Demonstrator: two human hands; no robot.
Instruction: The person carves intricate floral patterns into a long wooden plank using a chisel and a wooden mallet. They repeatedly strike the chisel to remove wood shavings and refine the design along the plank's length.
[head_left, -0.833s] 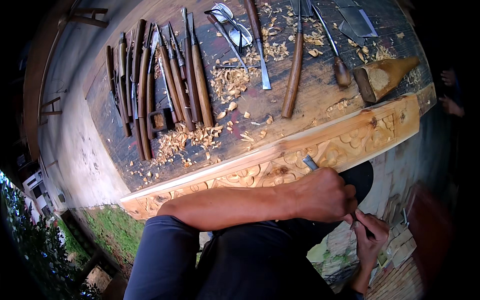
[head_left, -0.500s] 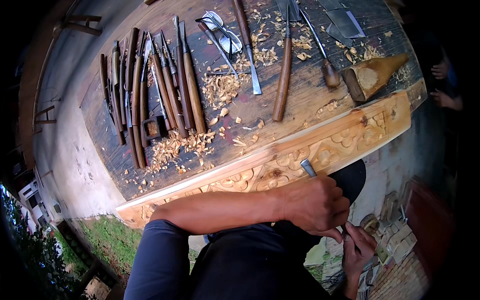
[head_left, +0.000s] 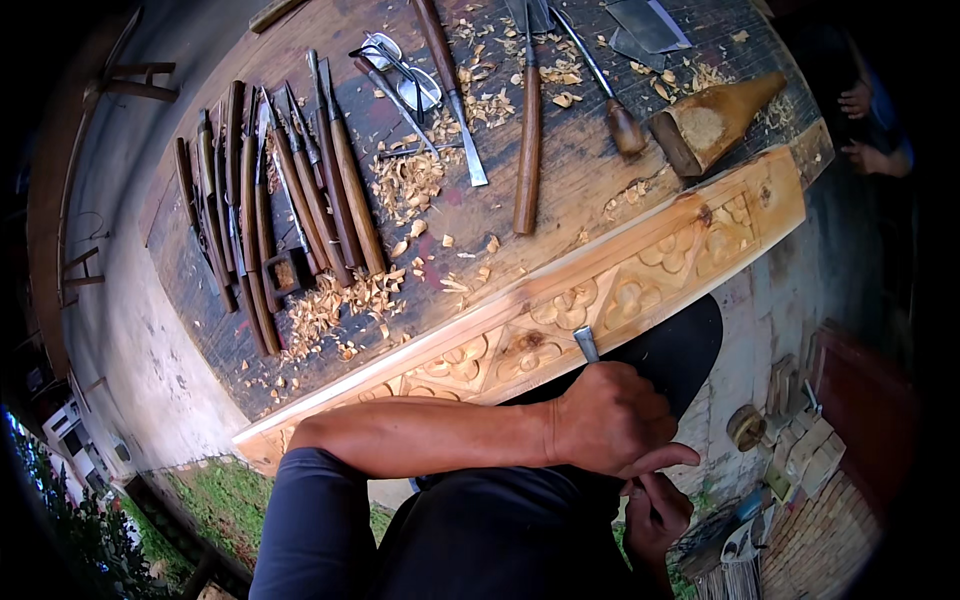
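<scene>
A long pale board [head_left: 560, 300] carved with flower and leaf patterns lies slantwise along the table's near edge. My left hand [head_left: 615, 420] is closed around a gouge [head_left: 586, 344], its thumb stuck out to the right. The gouge's metal tip shows past the knuckles, over the board's lower edge; the handle is hidden in the grip. Just below, my right hand [head_left: 656, 515] has its fingers curled at the rear end of the tool, close against the left hand. My left forearm lies across the near part of the board.
Several wooden-handled chisels [head_left: 325, 190] stand in a row on the worktable [head_left: 470, 245]. Shavings [head_left: 345, 300], eyeglasses [head_left: 405, 75], a wooden mallet [head_left: 715, 125], a small dark box [head_left: 285, 272] and grey sheets [head_left: 650, 25] lie about. Another person's hands [head_left: 860, 130] show at far right.
Both hands have shifted left with the gouge, whose tip has moved from over the carving to the board's lower edge. My right hand has come in closer under the left. The view has shifted slightly.
</scene>
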